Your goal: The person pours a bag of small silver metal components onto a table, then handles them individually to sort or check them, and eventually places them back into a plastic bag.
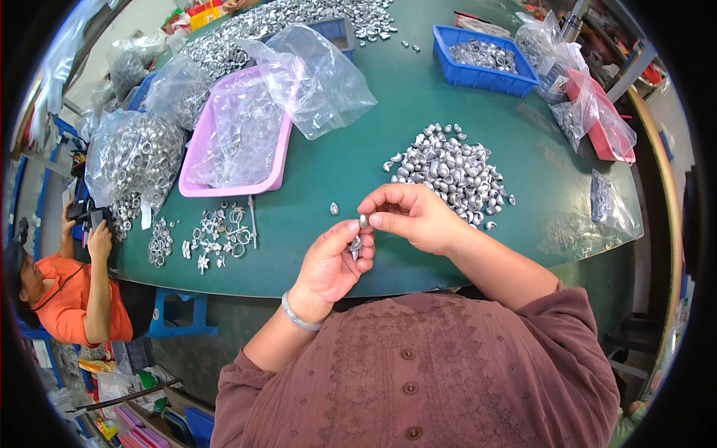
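Observation:
Over the near edge of the green table [314, 175], my two hands meet at the fingertips. My right hand [418, 216] pinches a small rounded silver metal piece [364, 222] between thumb and fingers. My left hand [328, 261] has its thumb close against that piece, and its curled fingers hold more small silver metal pieces [355, 245]. Just beyond my right hand lies a heap of similar shell-like silver pieces [452, 164]. One loose piece [334, 209] rests on the table, beyond my left hand.
To the left are a pink basket [188, 168] lined with plastic, a bag of metal rings [138, 157] and scattered small castings [216, 235]. A blue tray [478, 81] and a red basket [609, 142] stand right. At far left, a person in orange [71, 299] holds a black device.

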Demonstrator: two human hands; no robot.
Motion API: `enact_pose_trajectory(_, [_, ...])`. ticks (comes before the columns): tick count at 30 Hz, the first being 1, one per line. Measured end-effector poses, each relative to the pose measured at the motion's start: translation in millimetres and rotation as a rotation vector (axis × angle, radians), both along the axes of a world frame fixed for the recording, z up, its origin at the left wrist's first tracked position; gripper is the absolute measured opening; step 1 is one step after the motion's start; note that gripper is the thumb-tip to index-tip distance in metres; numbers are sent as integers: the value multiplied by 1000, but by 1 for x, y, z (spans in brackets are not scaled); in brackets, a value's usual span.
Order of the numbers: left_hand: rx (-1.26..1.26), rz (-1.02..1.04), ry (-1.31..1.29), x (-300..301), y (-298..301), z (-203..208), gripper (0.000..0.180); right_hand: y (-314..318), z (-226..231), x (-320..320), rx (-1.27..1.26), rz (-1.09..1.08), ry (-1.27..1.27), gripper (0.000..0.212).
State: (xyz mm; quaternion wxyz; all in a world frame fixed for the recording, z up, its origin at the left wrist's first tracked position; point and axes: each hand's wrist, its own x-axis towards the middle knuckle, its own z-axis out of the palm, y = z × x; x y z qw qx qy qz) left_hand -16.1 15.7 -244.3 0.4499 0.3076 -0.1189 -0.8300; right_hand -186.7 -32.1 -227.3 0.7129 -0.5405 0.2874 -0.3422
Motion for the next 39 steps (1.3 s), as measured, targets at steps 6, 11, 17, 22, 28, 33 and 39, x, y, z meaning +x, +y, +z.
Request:
enact_pose_trajectory(6, [-147, 102, -190, -4, 2, 1, 12, 2, 8, -5, -585, -94, 235, 7])
enact_pose_trajectory(11, [-134, 92, -194, -7, 3, 6, 13, 4, 7, -7, -861, -170, 283, 8])
enact_pose_trajectory(17, [-152, 78, -196, -11, 2, 9, 14, 9, 7, -9, -890, -244, 274, 10])
enact_pose_trajectory(22, [-95, 11, 5, -7, 0, 2, 14, 14, 9, -11, -863, -257, 273, 13])
enact_pose_trajectory(28, [-21, -34, 187, -7, -2, 1, 14, 15, 7, -13, -891, -276, 276, 13])
enact_pose_trajectory(33, [-5, 21, 69, -11, -2, 2, 13, 14, 11, -13, -917, -302, 290, 14])
enact_pose_trajectory(39, [-73, 51, -132, -16, -1, 7, 13, 11, 0, -15, -482, -168, 246, 8])
